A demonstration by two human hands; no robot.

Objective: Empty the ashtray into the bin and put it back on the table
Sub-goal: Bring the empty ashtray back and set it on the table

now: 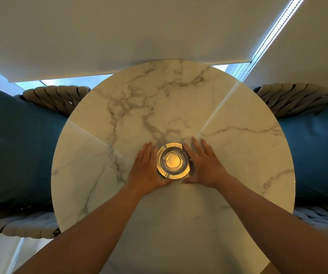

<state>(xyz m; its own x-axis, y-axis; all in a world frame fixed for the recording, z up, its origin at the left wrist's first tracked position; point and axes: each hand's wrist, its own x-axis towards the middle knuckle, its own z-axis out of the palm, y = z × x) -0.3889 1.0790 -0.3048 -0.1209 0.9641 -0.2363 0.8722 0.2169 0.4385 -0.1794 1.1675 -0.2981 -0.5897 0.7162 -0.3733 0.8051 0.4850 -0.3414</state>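
A round glass ashtray (173, 160) with a yellowish glow stands near the middle of a round white marble table (228, 151). My left hand (147, 169) lies flat against its left side, fingers straight and pointing away from me. On the other side my right hand (205, 163) does the same, fingers spread. Both thumbs curl under the ashtray's near edge. Whether the hands press on the glass or only rest beside it cannot be told. No bin is in view.
Two woven rope chairs with blue cushions (18, 147) (317, 155) flank the table left and right. A white roller blind (119, 36) with a bead chain (266, 38) hangs over the window behind the table.
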